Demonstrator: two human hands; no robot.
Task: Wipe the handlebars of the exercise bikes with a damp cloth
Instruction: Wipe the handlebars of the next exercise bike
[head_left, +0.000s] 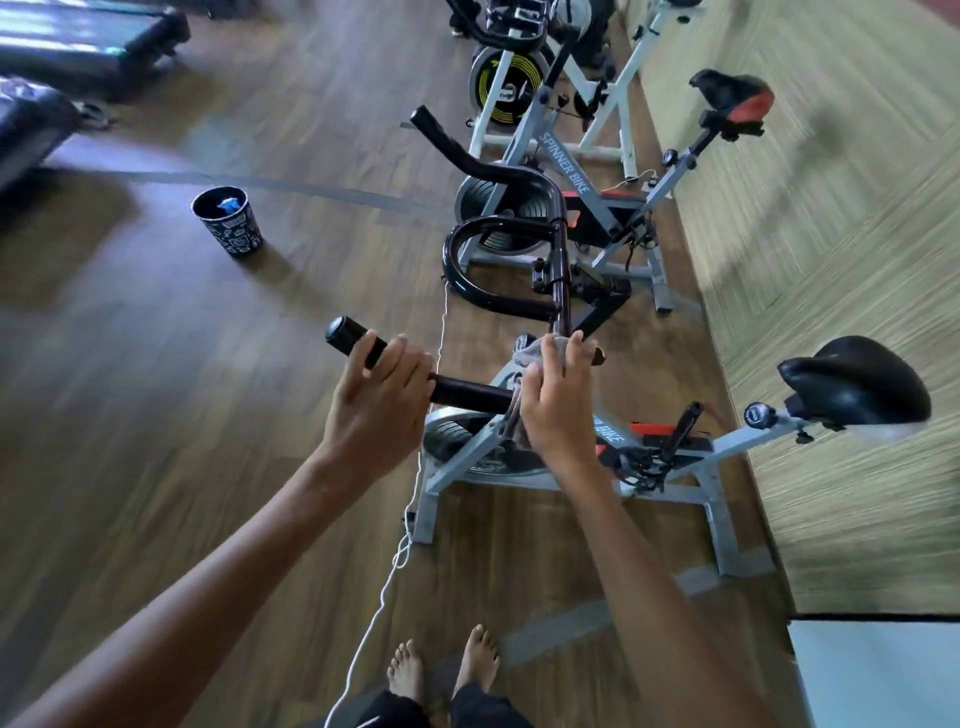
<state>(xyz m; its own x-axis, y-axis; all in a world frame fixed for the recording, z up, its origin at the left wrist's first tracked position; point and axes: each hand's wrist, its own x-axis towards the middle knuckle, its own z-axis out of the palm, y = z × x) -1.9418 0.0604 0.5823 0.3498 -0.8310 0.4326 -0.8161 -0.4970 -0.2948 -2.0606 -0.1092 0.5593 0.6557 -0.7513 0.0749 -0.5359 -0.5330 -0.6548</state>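
Fingers of the left hand (382, 402) wrap the handlebar (467, 389); right hand (558, 402) fingers clamp the cloth (535, 353) on it.

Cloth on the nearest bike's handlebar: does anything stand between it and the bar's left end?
Yes. The left hand grips the handlebar between the cloth, held by the right hand, and the bar's left end.

Bare forearms (208, 587), bare feet (406, 673), dark trousers (480, 709) w/ white mark (371, 721)
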